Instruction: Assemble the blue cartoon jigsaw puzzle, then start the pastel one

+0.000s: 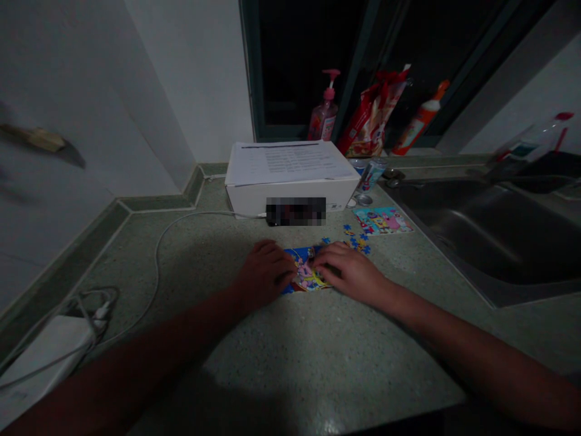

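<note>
1. Roughly mid-frame, a small blue cartoon jigsaw puzzle of cardboard pieces [305,270] lies flat on the speckled grey-green stone countertop [218,357], its long axis running about left to right.
2. Palm down, the left hand [263,272] curls against the puzzle's left end. The right hand [349,272] comes in from the right, its curved fingertips [323,257] resting on the puzzle's upper middle.
3. Both hands are lightly curved and on the puzzle. The view is dark, so it is hard to tell whether either is pinching a piece.
4. The puzzle sits between the hands, with the right hand reaching further over it.
5. Loose blue jigsaw pieces [358,243] lie just upper right of the right hand, near a glossy cartoon picture card [382,220].
6. Upper centre, a white cardboard box [290,200] carries a printed paper sheet [288,163]. Its rows of text are too dim to read, and a pixelated patch [295,211] covers the box front. No brand is legible.
7. Behind stand a pink pump bottle [324,109], a red foil snack bag [372,115] and an orange-capped bottle [420,121]. A stainless steel sink [481,236] is at right, and a white cable [157,266] runs to a white charger [45,351] at lower left.
</note>
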A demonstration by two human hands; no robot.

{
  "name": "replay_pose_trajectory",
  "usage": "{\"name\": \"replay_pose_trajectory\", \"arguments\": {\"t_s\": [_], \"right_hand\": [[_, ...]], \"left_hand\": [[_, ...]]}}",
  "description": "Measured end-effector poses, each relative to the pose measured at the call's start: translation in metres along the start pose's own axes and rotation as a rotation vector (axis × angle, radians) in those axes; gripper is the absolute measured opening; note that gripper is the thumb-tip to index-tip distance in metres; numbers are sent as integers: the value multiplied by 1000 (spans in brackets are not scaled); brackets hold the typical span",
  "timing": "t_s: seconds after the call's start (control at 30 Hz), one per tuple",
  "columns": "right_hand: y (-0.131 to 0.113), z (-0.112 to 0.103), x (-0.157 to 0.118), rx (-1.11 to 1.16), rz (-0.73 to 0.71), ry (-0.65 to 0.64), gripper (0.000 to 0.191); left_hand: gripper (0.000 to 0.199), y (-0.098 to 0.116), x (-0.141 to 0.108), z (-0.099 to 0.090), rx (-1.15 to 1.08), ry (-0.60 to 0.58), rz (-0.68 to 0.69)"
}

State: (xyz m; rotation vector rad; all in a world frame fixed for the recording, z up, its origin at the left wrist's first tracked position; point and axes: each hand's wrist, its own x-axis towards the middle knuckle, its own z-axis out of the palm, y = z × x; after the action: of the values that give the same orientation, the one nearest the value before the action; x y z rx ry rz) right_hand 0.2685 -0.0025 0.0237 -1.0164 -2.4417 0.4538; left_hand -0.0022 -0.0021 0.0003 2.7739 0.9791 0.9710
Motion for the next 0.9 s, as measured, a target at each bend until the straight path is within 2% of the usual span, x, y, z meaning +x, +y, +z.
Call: {"name": "replay_pose_trajectory", "arguments": {"t_s": [0.13,0.47,0.9], "right_hand": [[1,1,-1,-118,-72,-47,23],[-2,2,-1,-132,-47,-100,23],[-1,4,-2,-171,-66,-96,21]], "left_hand": [[7,-2,-2,4,-26,8,27],[11,-6,-3,11,-52,95,166],[15,-5,-3,12,-13,68,177]]}}
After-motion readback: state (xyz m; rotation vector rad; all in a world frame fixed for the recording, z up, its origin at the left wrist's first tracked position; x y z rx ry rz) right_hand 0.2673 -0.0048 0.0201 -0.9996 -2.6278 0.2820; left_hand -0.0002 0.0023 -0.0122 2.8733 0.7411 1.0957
